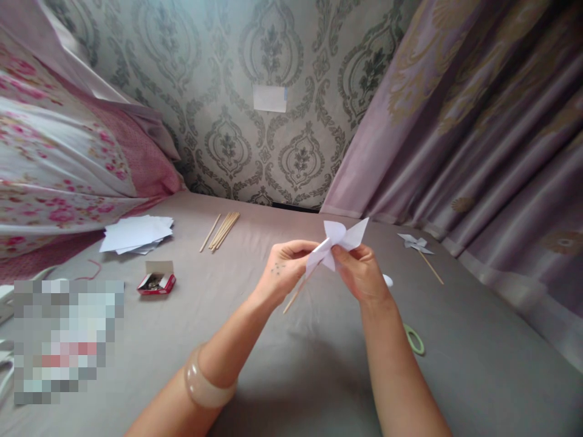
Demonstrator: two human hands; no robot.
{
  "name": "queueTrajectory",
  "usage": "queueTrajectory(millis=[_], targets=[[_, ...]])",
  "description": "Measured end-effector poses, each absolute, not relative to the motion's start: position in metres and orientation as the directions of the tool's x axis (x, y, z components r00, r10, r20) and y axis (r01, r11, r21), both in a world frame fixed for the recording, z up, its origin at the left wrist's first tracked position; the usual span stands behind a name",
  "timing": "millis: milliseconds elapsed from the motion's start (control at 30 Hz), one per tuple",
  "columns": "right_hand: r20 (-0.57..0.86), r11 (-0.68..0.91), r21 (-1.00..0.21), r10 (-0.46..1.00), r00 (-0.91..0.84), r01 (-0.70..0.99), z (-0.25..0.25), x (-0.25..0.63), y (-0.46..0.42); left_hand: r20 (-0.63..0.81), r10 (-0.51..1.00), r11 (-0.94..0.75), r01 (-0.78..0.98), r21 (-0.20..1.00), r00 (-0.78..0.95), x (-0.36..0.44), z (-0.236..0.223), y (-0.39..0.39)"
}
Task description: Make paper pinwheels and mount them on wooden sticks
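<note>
Between my two hands, raised over the grey cloth, is a white paper pinwheel [334, 233] on a thin wooden stick [294, 298] that slants down to the left. My left hand [286, 267] is closed on the pinwheel's left side, its fingertips partly hidden behind the paper. From the other side my right hand [362, 270] pinches the pinwheel near its middle, thumb on the front. Whether a pin joins paper and stick is hidden by the fingers.
At the left lie a stack of white paper [136, 235], a bundle of wooden sticks [225, 230] and an opened red box [157, 284] with small metal pieces. A finished-looking pinwheel [415, 244] and a green scissor handle [415, 340] lie at the right, before a curtain [432, 133].
</note>
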State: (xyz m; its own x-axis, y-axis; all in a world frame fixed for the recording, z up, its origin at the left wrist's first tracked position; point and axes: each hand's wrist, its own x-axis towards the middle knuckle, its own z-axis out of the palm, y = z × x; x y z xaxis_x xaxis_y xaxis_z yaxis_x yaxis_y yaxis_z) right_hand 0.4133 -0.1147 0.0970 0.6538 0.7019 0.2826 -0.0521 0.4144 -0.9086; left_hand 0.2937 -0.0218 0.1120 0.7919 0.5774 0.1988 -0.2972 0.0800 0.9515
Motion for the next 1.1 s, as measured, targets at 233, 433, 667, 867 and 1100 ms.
queueTrajectory(millis=[233, 433, 667, 867, 1100], targets=[[0.282, 0.318, -0.946, 0.699, 0.657, 0.067, 0.094, 0.411, -0.11, 0.14, 0.578, 0.142, -0.268, 0.953, 0.804, 0.304, 0.085, -0.003], [0.311, 0.263, -0.949, 0.686, 0.658, 0.174, 0.091, 0.409, -0.107, 0.153, 0.566, 0.131, -0.271, 0.954, 0.81, 0.307, 0.074, 0.004], [0.278, 0.222, -0.96, 0.66, 0.698, 0.172, 0.094, 0.403, -0.106, 0.203, 0.435, 0.079, -0.261, 0.962, 0.877, 0.296, 0.076, 0.018], [0.283, 0.213, -0.959, 0.658, 0.698, 0.188, 0.098, 0.4, -0.106, 0.206, 0.432, 0.115, -0.28, 0.953, 0.878, 0.288, 0.09, 0.021], [0.339, 0.222, -0.94, 0.677, 0.653, 0.258, 0.107, 0.393, -0.109, 0.252, 0.494, -0.021, -0.278, 0.96, 0.832, 0.286, 0.099, 0.011]])
